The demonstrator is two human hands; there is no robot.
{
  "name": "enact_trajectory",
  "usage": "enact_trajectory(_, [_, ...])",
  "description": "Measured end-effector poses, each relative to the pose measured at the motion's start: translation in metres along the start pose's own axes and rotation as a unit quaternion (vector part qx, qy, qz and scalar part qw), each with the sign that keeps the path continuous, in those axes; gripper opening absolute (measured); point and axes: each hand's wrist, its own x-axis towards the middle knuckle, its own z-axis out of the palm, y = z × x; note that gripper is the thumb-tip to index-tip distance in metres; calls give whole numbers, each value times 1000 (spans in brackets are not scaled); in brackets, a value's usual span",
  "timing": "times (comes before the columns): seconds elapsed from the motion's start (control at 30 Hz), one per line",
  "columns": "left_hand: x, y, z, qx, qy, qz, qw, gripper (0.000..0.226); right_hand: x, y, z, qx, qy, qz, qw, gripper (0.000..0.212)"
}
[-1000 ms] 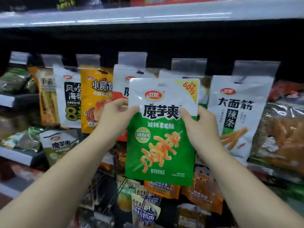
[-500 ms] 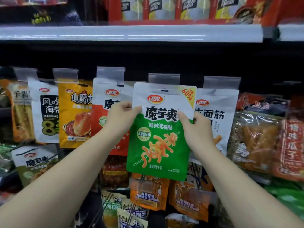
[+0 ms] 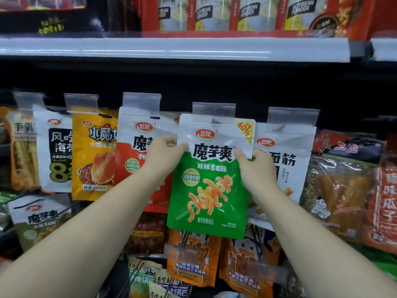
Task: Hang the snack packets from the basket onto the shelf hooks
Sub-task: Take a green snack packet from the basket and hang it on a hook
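Left hand (image 3: 165, 155) and right hand (image 3: 255, 168) pinch green packet (image 3: 211, 190) by its side edges; top edge overlaps clear hook tag (image 3: 213, 109), hanging packets tight either side

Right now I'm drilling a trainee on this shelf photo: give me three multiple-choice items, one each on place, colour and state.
1. Where is the green packet?
A. under a clear tag holder
B. on the top shelf
C. in a basket

2. What colour is its lower half?
A. green
B. blue
C. black

3. How is it held?
A. left hand only
B. both hands
C. by no hand

Answers:
1 A, its top sits just below the holder.
2 A, green print.
3 B, the left hand and right hand pinch its sides.
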Motion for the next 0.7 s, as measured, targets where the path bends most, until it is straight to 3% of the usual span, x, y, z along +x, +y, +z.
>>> enact_trajectory(0.2, [10, -14, 6, 22, 4, -20, 1000, 19, 10, 6, 6, -44, -17, -3, 999, 32])
enact_trajectory(0.37, [12, -20, 7, 43, 8, -9, 999, 39, 10, 13, 7, -67, -6, -34, 997, 23])
enact_trajectory(0.43, [10, -22, 5, 65, 15, 5, 998, 40, 4, 15, 9, -69, 4, -53, 996, 33])
enact_trajectory(0.6, [-4, -24, -12, 180, 21, 57, 982, 20, -12, 15, 15, -139, 40, -139, 980, 68])
enact_trajectory(0.7, [-20, -33, -32, 309, 18, 99, 946, 19, -26, 14, 18, -219, 56, -186, 956, 79])
